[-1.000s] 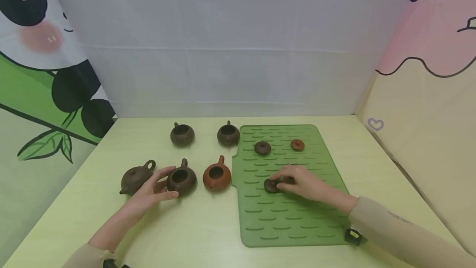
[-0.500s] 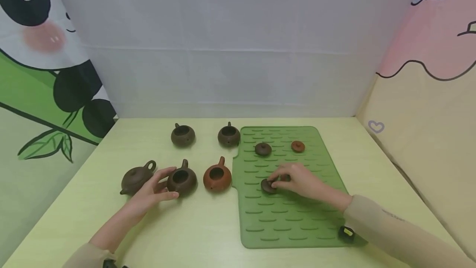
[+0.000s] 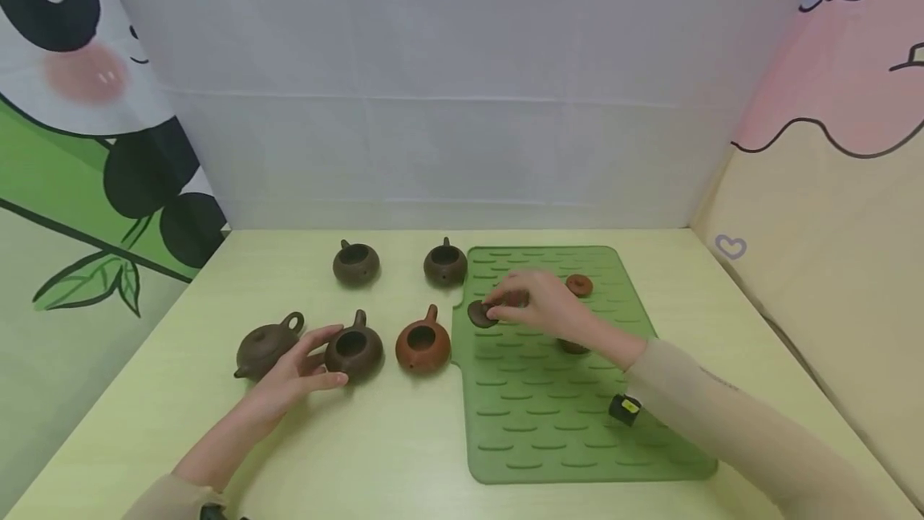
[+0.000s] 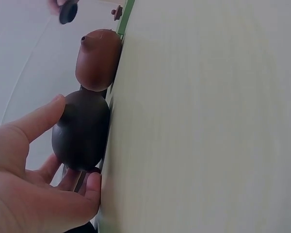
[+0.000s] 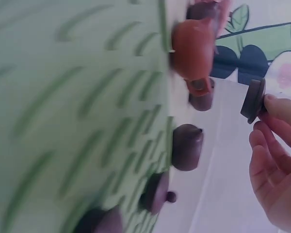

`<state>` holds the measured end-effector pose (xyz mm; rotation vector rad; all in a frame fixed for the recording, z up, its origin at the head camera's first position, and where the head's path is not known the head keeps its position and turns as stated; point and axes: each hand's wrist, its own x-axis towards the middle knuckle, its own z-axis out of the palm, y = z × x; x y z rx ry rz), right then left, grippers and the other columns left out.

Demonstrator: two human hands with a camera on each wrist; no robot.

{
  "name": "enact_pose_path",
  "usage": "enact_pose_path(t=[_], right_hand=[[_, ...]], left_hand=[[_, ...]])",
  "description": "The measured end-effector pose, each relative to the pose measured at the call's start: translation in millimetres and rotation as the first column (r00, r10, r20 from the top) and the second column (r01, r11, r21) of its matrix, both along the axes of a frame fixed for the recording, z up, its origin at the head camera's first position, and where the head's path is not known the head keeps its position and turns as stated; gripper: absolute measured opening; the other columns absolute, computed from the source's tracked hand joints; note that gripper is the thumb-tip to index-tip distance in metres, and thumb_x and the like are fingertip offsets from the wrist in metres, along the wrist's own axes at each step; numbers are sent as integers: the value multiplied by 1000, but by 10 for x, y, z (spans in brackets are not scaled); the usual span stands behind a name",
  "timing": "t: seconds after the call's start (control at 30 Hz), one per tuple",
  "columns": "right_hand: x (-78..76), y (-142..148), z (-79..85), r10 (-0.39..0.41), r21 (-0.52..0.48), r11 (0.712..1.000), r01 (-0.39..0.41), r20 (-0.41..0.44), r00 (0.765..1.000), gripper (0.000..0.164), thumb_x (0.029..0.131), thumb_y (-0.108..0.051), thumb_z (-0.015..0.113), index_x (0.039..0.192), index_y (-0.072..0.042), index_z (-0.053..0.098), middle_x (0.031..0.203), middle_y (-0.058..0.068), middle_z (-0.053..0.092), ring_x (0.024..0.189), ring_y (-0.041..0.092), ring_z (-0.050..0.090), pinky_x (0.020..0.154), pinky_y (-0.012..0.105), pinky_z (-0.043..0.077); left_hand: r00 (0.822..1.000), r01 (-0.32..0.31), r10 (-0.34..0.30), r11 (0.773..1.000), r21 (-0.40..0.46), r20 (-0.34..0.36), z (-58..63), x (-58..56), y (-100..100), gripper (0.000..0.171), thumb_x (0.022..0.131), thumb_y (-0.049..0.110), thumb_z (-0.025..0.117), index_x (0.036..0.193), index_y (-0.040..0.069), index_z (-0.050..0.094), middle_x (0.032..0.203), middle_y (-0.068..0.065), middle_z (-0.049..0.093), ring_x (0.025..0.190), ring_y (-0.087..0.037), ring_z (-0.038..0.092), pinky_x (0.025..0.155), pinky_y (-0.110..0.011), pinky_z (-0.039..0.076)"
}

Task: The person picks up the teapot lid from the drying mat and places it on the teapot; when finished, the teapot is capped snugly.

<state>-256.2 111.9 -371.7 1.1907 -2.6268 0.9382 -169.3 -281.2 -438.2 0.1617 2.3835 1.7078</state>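
In the head view my left hand grips a small dark brown lidless teapot that sits on the table. The left wrist view has its thumb at the spout side of this teapot and fingers round the opposite side. My right hand pinches a dark round teapot lid by its knob, over the left part of the green mat. Seen from the right wrist, the lid is held up off the mat, tilted, between thumb and fingers.
A reddish-brown lidless teapot stands between the hands. Left of my left hand is a lidded dark teapot. Two lidless dark teapots stand behind. On the mat lie a reddish lid and dark lids, partly hidden by my right arm.
My right hand has lifted the dark lid off the mat and carried it left and away from me. The left hand stays at its teapot.
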Motion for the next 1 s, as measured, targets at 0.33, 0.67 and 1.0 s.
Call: enact_pose_path(t=[0.33, 0.67, 1.0], right_hand=[[-142, -532, 140, 17, -116, 993, -14, 27, 999, 14, 89, -24, 75, 101, -18, 77, 92, -2, 72, 74, 5, 62, 64, 19, 53], [-163, -1003, 199, 39, -181, 983, -35, 23, 999, 15, 89, -24, 75, 101, -17, 76, 95, -3, 72, 77, 4, 61, 69, 17, 52], [-119, -1388, 25, 34, -194, 980, -34, -1, 999, 14, 88, -25, 76, 99, -17, 76, 91, -4, 73, 75, 5, 61, 68, 13, 48]], left_hand=[[1000, -5, 4, 1000, 14, 10, -17, -17, 6, 80, 88, 14, 73, 153, 10, 29, 158, -16, 33, 147, -43, 27, 117, -65, 21], [1000, -6, 5, 1000, 14, 30, 10, -22, 23, 81, 88, 15, 73, 154, 10, 27, 158, -17, 33, 147, -43, 28, 115, -68, 21], [999, 5, -5, 1000, 1, 35, -31, -33, 10, 81, 88, 17, 73, 154, 11, 26, 159, -15, 30, 147, -43, 26, 115, -67, 23]])
